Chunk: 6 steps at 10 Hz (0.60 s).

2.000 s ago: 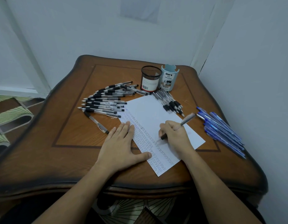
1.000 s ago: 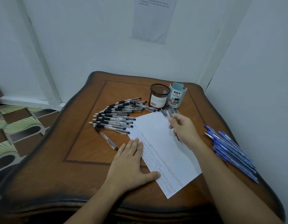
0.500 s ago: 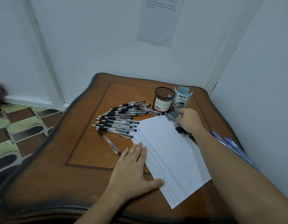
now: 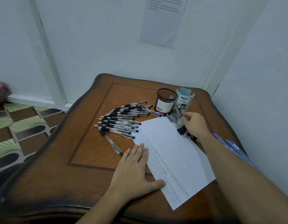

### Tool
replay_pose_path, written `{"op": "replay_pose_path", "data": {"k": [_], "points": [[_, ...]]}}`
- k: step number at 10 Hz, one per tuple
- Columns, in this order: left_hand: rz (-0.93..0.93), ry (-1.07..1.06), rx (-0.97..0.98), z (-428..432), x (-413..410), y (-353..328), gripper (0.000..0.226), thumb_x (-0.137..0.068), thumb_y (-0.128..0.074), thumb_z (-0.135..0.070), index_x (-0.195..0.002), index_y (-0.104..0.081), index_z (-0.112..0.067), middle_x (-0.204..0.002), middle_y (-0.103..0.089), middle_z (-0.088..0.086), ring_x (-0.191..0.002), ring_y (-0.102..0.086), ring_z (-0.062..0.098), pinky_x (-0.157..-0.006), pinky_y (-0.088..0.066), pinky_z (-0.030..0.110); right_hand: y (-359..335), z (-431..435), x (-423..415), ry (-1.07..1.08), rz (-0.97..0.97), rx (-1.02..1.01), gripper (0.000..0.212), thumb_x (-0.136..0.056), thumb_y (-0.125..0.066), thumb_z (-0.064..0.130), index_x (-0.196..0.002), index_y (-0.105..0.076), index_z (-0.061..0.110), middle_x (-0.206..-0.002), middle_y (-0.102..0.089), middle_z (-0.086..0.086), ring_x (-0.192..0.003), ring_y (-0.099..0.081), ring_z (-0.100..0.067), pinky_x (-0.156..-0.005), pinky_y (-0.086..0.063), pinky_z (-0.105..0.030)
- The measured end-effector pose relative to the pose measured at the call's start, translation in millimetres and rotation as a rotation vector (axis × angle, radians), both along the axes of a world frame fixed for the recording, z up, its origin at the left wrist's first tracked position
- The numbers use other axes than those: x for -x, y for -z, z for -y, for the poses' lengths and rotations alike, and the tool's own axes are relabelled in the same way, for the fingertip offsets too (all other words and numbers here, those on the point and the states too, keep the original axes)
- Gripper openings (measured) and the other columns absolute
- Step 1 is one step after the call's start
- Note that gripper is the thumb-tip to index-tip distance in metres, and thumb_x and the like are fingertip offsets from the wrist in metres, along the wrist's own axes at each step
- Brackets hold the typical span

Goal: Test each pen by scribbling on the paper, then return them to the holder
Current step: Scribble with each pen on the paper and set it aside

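Head view: left hand [image 4: 133, 173] flat on paper [image 4: 169, 147], fingers [image 4: 141, 151] together; right hand [image 4: 195, 123] among pens [image 4: 174, 118], grip unclear.

Left hand [image 4: 133, 172] lies flat; right hand [image 4: 194, 124] stretched forward (fingers curled).

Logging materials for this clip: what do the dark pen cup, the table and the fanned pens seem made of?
Dark pen cup: black mesh, likely metal; lattice shows. Table: glossy brown wood or veneer; visible grain. Fanned pens: clear plastic barrels, black grip, possibly rubber.
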<state>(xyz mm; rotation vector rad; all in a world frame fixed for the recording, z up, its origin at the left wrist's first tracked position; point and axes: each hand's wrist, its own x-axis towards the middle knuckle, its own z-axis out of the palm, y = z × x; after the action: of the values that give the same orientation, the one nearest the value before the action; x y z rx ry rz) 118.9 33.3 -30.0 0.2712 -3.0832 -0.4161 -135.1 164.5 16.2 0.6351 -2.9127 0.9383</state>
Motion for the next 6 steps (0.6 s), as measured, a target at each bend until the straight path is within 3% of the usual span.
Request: {"op": "replay_pose_path", "data": {"k": [1,2,3,4,5,6], "points": [[-0.001,0.002,0.001,-0.3,-0.1,-0.6,0.114,-0.074,-0.025,-0.093,-0.157,0.009,-0.022,-0.161,0.021,-0.005,-0.147,0.02,0.009,-0.116,0.019,0.031,-0.1,3.3,-2.5,-0.003,-0.056,-0.056,0.037,-0.097,-0.059,0.019,-0.135,-0.062,0.016,-0.119,-0.058,-0.013,-0.11,-0.054,-0.03,-0.091,-0.04,-0.034],[-0.006,0.001,-0.004,-0.3,-0.1,-0.2,0.115,-0.073,-0.025,-0.093,-0.157,0.009,-0.022,-0.162,0.021,-0.004,-0.147,0.02,0.009,-0.117,0.019,0.031,0.4,16.9,-8.9,-0.078,-0.205,-0.22,0.034,-0.096,-0.061,0.023,-0.13,-0.065,0.023,-0.118,-0.059,-0.01,-0.114,-0.052,-0.03,-0.092,-0.039,-0.039],[-0.01,-0.002,-0.005,0.1,-0.5,1.0,0.115,-0.073,-0.025,-0.093,-0.157,0.007,-0.021,-0.162,0.02,-0.003,-0.148,0.019,0.01,-0.118,0.017,0.032,5.2,42.7,-22.5,-0.267,-0.151,-0.177,0.029,-0.096,-0.061,0.016,-0.124,-0.069,0.016,-0.113,-0.062,-0.004,-0.109,-0.054,-0.023,-0.093,-0.041,-0.037],[-0.016,-0.008,-0.009,-0.2,-0.2,1.4,0.115,-0.073,-0.026,-0.093,-0.157,0.006,-0.022,-0.163,0.019,-0.003,-0.148,0.018,0.011,-0.118,0.017,0.032,10.0,70.5,-43.6,-0.408,-0.002,-0.076,0.031,-0.097,-0.058,0.011,-0.126,-0.067,0.014,-0.125,-0.063,-0.002,-0.108,-0.053,-0.013,-0.097,-0.04,-0.029],[-0.023,-0.01,-0.008,-0.4,0.2,2.3,0.116,-0.072,-0.026,-0.094,-0.157,0.005,-0.021,-0.163,0.018,-0.003,-0.149,0.017,0.011,-0.118,0.015,0.033,15.7,94.8,-59.7,-0.436,0.118,-0.024,0.037,-0.1,-0.053,0.015,-0.136,-0.061,0.018,-0.136,-0.054,-0.003,-0.124,-0.051,-0.017,-0.106,-0.038,-0.032],[-0.024,-0.011,-0.002,0.2,0.7,3.6,0.117,-0.072,-0.026,-0.094,-0.157,0.005,-0.021,-0.163,0.017,-0.003,-0.149,0.016,0.012,-0.119,0.014,0.033,19.3,107.3,-64.6,-0.389,0.111,-0.071,0.03,-0.099,-0.057,0.024,-0.126,-0.068,0.023,-0.12,-0.051,-0.001,-0.11,-0.054,-0.02,-0.101,-0.045,-0.039]]}}
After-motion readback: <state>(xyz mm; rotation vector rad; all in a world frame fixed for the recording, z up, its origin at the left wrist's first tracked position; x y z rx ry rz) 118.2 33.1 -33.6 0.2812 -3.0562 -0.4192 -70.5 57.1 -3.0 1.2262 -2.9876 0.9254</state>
